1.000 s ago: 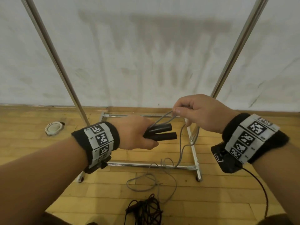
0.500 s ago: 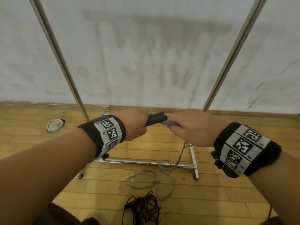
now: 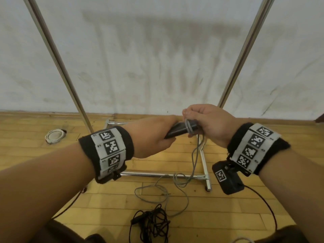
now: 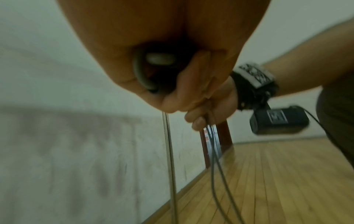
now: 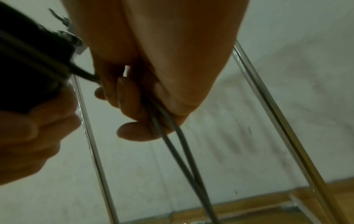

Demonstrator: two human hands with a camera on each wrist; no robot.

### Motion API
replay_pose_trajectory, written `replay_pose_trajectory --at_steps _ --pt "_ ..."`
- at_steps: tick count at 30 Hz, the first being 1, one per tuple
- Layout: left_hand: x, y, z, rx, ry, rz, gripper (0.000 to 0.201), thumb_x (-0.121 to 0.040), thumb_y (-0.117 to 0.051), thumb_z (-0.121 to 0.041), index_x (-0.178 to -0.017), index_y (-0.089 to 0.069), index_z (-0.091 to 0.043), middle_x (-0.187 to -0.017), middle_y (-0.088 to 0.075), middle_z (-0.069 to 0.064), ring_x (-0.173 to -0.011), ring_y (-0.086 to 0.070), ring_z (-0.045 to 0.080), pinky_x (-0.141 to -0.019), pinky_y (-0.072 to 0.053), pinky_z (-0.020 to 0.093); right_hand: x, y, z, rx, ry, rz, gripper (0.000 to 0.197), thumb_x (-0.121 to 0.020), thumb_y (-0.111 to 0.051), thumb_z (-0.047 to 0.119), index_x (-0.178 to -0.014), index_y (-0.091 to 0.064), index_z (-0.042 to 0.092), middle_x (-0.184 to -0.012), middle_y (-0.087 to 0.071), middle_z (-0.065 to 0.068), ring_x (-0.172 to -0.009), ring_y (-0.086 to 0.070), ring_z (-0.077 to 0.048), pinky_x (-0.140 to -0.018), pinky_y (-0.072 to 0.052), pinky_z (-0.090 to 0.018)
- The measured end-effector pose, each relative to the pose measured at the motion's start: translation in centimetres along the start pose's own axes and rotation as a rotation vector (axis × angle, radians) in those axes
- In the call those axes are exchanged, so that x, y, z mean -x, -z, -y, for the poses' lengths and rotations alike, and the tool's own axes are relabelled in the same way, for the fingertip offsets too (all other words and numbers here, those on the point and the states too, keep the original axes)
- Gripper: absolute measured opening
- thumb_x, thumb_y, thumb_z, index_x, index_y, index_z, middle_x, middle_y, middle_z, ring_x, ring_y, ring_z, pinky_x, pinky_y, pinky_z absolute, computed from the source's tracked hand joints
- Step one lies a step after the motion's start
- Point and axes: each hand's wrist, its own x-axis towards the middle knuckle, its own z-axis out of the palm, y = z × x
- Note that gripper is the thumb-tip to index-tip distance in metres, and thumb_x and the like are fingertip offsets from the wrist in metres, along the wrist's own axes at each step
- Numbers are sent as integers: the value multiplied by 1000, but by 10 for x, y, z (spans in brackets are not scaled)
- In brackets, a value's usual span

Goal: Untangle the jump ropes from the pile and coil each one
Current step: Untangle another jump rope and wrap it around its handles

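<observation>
My left hand point(image 3: 154, 135) grips the black handles point(image 3: 180, 129) of the grey jump rope at chest height. A turn of grey cord point(image 3: 189, 127) lies wrapped round the handles near their free end. My right hand point(image 3: 208, 123) pinches that cord point(image 5: 172, 136) just beside the wrap. Two grey strands point(image 4: 216, 174) hang from the right hand to loose loops on the floor point(image 3: 154, 192). A black jump rope point(image 3: 152, 223) lies in a tangled heap on the floor in front of me.
A chrome rack stands against the white wall, its uprights point(image 3: 57, 64) either side of my hands and its base bars point(image 3: 157, 174) on the wooden floor under the hanging cord. A small white round object point(image 3: 55, 136) lies at the left by the wall.
My right hand swung the grey cord down and round the handles, so a turn now sits on them. The hands came together, then the right one rose again.
</observation>
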Motion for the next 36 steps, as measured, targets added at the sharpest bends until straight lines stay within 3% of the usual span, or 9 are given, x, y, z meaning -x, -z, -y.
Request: replay_pose_trajectory --at_steps 2,7,11,16,19,22,26,30,36 --pt "-2 3 2 122 36 -89 26 -102 -59 -36 -87 -40 -44 -76 -59 -8 -69 -56 -10 -53 -41 13 -2 -12 -5 -110 -60 0 38 -108 -46 36 -95 -61 4 -68 -40 -12 -56 -37 -21 -63 -52 -35" --pt "-19 16 33 88 349 -296 13 -103 -56 -24 -95 -46 -28 -78 -59 -4 -60 -56 8 -49 -35 24 4 -30 -14 142 -127 58 44 -111 -36 39 -94 -60 6 -60 -44 1 -51 -41 -16 -56 -46 -37" --pt "-18 7 59 -176 526 -68 11 -103 -49 -12 -112 -43 -16 -80 -54 2 -64 -53 16 -49 -32 31 15 -35 -1 831 39 240 31 -108 -39 40 -107 -63 21 -85 -63 0 -79 -59 -19 -74 -50 -37" --pt "-16 -29 37 -349 383 154 24 -101 -55 -11 -109 -39 -27 -77 -54 -5 -59 -52 11 -44 -31 26 19 -19 26 927 187 152 26 -105 -47 40 -86 -63 32 -74 -60 5 -72 -55 -10 -62 -38 -22" --pt "-13 -40 21 -385 209 183 29 -101 -57 -15 -105 -33 -31 -75 -52 -7 -58 -50 11 -45 -29 26 13 3 26 867 194 65 22 -101 -57 39 -93 -72 26 -79 -66 5 -76 -58 -7 -67 -40 -17" --pt "-8 -40 5 -426 41 152 34 -103 -52 -20 -95 -23 -35 -73 -52 -7 -54 -49 13 -44 -27 28 5 18 17 730 169 18 16 -97 -66 38 -88 -74 27 -71 -67 5 -65 -59 -7 -59 -43 -13" --pt "-6 -28 -10 -319 -79 85 33 -104 -50 -26 -94 -20 -36 -75 -48 -9 -56 -45 10 -46 -26 28 -3 25 -1 461 70 48 23 -99 -65 33 -89 -72 14 -58 -56 -1 -52 -52 -17 -52 -47 -24" --pt "-3 -9 -12 -56 -22 -113 27 -103 -56 -30 -97 -31 -38 -74 -48 -13 -60 -45 1 -51 -28 22 -10 14 -24 127 -41 15 33 -105 -54 22 -94 -65 -7 -73 -51 -14 -54 -41 -24 -47 -42 -29" --pt "-23 7 21 34 339 -277 21 -103 -52 -20 -88 -40 -30 -77 -56 -4 -61 -54 12 -49 -32 27 -5 -37 -31 383 -121 85 54 -108 -35 48 -80 -64 12 -55 -48 9 -50 -46 -15 -53 -41 -31"
